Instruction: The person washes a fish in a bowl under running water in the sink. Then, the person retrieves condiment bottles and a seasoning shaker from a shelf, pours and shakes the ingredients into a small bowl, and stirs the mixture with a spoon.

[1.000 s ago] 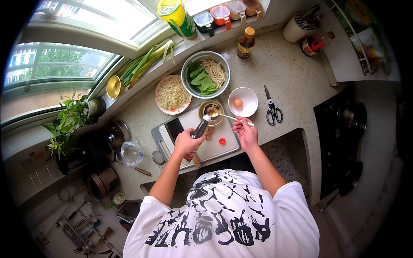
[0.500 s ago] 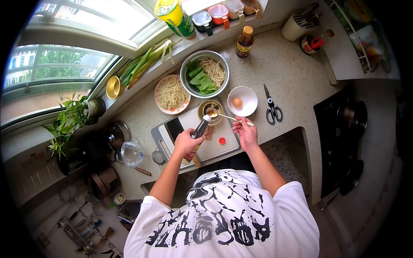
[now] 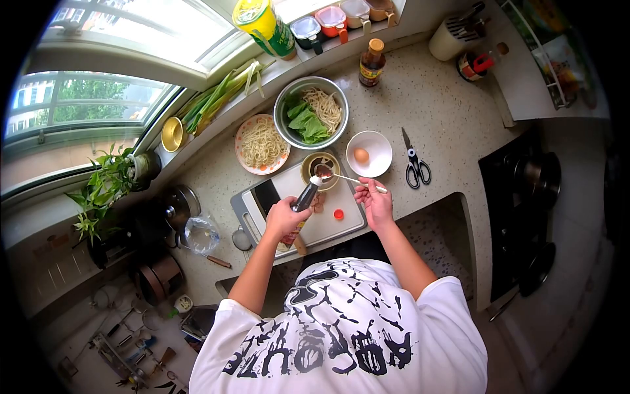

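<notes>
My left hand (image 3: pixel 287 218) is wrapped around a dark sauce bottle (image 3: pixel 304 198), tilted with its white mouth at the spoon's bowl. Between the fingers of my right hand (image 3: pixel 376 206) is the pale handle of a spoon (image 3: pixel 354 180). Dark reddish-brown liquid shows in the spoon, which is over a small bowl (image 3: pixel 337 186). That bowl rests at the far edge of a cutting board (image 3: pixel 344 230). A red cap (image 3: pixel 338 214) and some brownish pieces (image 3: pixel 319 201) lie on the board. Right of the small bowl, a white bowl (image 3: pixel 379 146) holds an egg (image 3: pixel 361 155).
Behind are a plate of noodles (image 3: pixel 264 146) and a metal bowl (image 3: pixel 281 125) with greens and pale strands. Scissors (image 3: pixel 413 164) lie to the right, a capped bottle (image 3: pixel 371 64) stands farther back. A stove (image 3: pixel 508 217) is at far right.
The spoon's contents have turned from pale and yellowish to dark reddish-brown. Both hands, the bottle and the spoon stay almost in place.
</notes>
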{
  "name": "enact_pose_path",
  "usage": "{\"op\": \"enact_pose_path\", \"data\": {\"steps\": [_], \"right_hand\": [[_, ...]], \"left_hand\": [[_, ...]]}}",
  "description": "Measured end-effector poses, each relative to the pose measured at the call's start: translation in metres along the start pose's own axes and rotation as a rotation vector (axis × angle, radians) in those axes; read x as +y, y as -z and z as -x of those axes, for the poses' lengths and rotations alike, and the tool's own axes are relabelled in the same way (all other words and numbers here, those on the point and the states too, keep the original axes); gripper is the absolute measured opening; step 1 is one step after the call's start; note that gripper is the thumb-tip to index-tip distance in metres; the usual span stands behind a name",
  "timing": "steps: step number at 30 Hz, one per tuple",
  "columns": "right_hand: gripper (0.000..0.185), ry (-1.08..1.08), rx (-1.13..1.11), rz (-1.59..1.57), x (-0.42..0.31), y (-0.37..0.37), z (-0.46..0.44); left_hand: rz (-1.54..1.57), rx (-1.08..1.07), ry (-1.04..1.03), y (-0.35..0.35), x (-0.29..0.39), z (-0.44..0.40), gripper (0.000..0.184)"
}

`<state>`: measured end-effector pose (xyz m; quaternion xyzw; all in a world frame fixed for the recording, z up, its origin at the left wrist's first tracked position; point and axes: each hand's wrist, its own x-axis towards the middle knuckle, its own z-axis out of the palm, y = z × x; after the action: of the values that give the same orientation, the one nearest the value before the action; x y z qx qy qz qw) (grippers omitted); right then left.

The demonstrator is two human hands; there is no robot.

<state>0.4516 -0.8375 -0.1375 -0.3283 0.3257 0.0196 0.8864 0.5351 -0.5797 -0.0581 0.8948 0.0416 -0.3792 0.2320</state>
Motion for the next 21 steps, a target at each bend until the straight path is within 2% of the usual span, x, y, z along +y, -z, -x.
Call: {"op": "enact_pose_path", "data": {"steps": [21], "right_hand": [[0.034, -0.007, 0.003, 0.002, -0.0007, 0.0013, 0.001]], "left_hand": [[-0.008, 0.012, -0.004, -0.0026, -0.0037, -0.001, 0.068]]}}
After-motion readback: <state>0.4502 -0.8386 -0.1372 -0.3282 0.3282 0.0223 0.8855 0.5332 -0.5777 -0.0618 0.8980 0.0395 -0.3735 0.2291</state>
